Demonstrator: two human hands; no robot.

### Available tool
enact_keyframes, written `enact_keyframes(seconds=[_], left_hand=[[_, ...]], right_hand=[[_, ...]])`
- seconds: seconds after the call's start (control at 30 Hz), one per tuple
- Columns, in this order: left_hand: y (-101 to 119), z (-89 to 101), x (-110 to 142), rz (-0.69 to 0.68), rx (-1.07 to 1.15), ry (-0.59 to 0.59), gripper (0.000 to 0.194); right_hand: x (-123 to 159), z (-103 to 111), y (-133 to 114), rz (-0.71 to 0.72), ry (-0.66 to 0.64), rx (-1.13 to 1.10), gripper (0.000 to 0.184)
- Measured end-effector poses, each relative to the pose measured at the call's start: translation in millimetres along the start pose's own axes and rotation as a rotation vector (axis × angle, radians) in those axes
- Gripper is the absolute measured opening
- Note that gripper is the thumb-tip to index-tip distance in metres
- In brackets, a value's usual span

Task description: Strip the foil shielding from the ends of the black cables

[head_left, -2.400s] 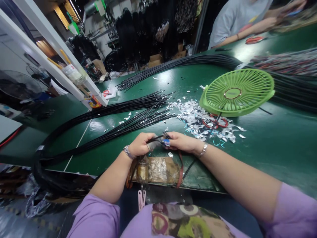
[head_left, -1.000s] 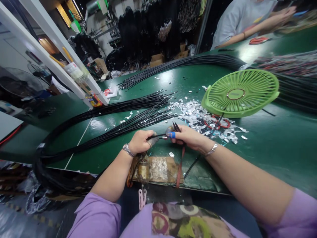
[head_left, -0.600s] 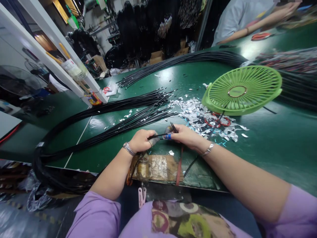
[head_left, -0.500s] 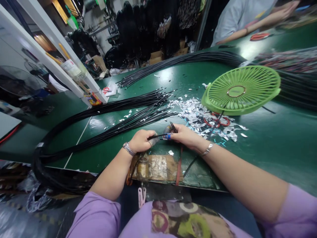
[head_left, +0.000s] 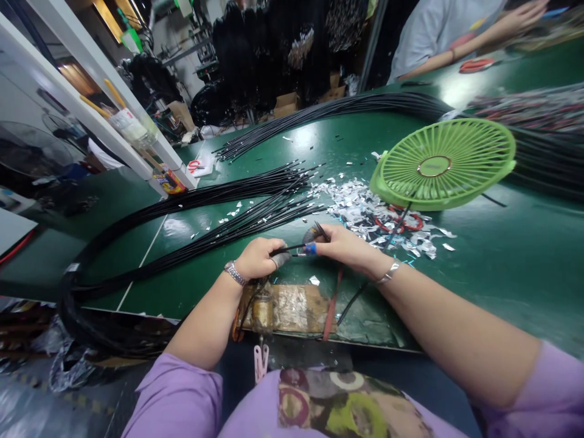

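Observation:
My left hand point(head_left: 260, 258), with grey finger coverings and a watch at the wrist, is closed around a thin black cable point(head_left: 292, 248). The cable spans the short gap to the right fingers. A second short end with a pale tip point(head_left: 298, 254) shows just below it. My right hand point(head_left: 340, 243), blue tape around a digit, is closed on a dark two-pointed tool point(head_left: 322, 231) whose tips stick up past the knuckles; most of it is hidden in the palm. Below both hands lies a taped cardboard-brown board point(head_left: 292, 308) with a small amber cylinder point(head_left: 262, 311) and a reddish strap point(head_left: 332, 307).
Bundled black cables point(head_left: 150, 213) curve across the green table point(head_left: 493, 267). Silver and white scraps point(head_left: 360, 207) lie beside a green fan point(head_left: 438, 164) and red-handled scissors point(head_left: 413, 222). White posts point(head_left: 109, 91) stand left; a co-worker's arm point(head_left: 451, 58) is at upper right.
The hands were close together at first, then drew apart slightly, showing the cable between them. The right hand's pointed tool came into clearer view. Lately only small finger shifts show.

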State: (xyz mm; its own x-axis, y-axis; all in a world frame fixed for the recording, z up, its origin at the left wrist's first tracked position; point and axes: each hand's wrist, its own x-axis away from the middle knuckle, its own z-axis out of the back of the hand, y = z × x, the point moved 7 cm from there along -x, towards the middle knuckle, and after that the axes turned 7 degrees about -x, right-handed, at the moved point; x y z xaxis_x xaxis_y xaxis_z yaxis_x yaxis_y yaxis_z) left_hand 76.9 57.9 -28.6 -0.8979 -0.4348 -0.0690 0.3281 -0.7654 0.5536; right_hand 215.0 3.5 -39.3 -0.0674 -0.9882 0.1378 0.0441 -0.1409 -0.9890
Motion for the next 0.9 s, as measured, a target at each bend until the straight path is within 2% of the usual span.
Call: enact_keyframes(seconds=[0.17, 0.73, 0.9], left_hand=[[2.3, -2.9, -1.1, -0.010, 0.000, -0.022, 0.024], [8.8, -7.6, 0.7, -0.062, -0.028, -0.112, 0.026], [10.3, -6.7, 0.4, -0.090, 0.089, -0.122, 0.031]], right_hand=[[0.2, -3.8, 6.0, -0.005, 0.005, 0.056, 0.040], [1.3, -13.3, 2.9, 0.071, -0.076, 0.175, 0.015], [1.4, -15.2, 1.3, 0.092, -0.090, 0.199, 0.017]])
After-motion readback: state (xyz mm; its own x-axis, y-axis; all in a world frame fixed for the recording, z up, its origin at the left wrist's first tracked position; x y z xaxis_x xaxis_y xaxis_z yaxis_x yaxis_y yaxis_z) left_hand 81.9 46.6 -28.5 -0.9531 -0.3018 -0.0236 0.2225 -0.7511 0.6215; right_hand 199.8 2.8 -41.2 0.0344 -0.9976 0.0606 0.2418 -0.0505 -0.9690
